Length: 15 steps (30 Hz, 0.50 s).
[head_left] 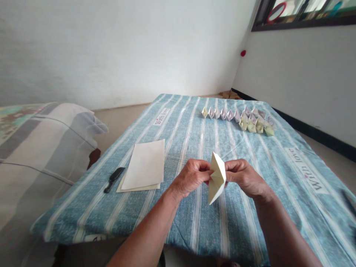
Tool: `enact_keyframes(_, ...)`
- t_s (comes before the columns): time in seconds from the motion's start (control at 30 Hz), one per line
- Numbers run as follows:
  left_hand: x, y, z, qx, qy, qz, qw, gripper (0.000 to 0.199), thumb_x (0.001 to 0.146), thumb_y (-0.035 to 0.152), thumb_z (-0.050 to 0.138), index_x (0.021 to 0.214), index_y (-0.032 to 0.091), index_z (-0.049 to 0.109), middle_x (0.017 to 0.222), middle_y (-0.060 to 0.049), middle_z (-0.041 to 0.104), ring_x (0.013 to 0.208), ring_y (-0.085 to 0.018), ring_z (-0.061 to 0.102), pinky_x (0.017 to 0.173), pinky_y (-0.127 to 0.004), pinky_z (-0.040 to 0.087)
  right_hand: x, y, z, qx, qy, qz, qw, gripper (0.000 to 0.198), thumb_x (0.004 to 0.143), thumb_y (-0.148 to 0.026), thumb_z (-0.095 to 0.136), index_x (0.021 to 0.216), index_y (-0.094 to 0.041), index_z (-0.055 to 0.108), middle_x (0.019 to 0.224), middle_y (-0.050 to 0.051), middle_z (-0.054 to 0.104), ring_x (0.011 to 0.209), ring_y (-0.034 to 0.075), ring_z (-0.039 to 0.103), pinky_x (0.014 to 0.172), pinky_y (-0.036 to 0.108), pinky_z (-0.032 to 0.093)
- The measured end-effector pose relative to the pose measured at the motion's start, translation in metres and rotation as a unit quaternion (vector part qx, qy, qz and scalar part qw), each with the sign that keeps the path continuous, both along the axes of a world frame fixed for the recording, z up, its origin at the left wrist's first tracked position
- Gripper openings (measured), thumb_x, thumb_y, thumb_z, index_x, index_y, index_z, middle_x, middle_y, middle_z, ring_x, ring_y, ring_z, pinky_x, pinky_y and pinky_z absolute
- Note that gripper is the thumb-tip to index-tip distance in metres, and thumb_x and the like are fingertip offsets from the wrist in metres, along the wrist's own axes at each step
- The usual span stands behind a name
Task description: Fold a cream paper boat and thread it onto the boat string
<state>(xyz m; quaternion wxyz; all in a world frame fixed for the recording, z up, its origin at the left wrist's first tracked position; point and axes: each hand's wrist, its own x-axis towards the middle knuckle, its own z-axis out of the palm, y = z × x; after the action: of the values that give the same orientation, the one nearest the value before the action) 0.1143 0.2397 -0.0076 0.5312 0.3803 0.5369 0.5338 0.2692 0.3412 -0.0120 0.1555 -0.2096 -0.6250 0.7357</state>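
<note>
A cream folded paper boat (218,178) is held above the striped cloth, its long axis roughly upright in view. My left hand (194,174) pinches it from the left, fingertips at its middle fold. From the right, my right hand (241,174) grips the opposite side between thumb and fingers. Some fingertips are hidden behind the paper. To the left lies a stack of paper sheets (144,163), white on top with a cream edge showing below.
Several folded paper boats (229,115) in pale purple and cream stand in rows at the far right of the cloth-covered table (183,122). A black-handled object (114,179) rests left of the sheets. A bed (55,148) stands beside the table's left edge.
</note>
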Motion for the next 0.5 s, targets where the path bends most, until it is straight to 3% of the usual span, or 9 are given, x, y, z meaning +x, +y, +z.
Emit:
enact_keyframes(0.4, -0.0070, -0.0006, -0.0022, -0.002, 0.006, -0.027, 1.000, 0.001, 0.062, 0.015, 0.070, 0.063, 0.013, 0.070, 0.062, 0.000, 0.063, 0.059, -0.010, 0.053, 0.059, -0.023, 0.041, -0.0006, -0.0002, -0.0002, -0.002, -0.007, -0.003, 1.000, 0.026, 0.068, -0.041, 0.082, 0.070, -0.016, 0.077, 0.057, 0.003, 0.068, 0.052, 0.013, 0.062, 0.055, 0.026, 0.051)
enact_keyframes(0.5, -0.0077, -0.0011, -0.0024, 0.003, -0.008, -0.015, 1.000, 0.007, 0.062, 0.013, 0.066, 0.065, 0.014, 0.072, 0.064, -0.001, 0.066, 0.060, -0.011, 0.056, 0.061, -0.024, 0.044, -0.0013, -0.0004, 0.0003, 0.003, -0.009, -0.010, 1.000, 0.025, 0.069, -0.040, 0.082, 0.068, -0.015, 0.076, 0.057, 0.003, 0.068, 0.051, 0.013, 0.062, 0.054, 0.025, 0.050)
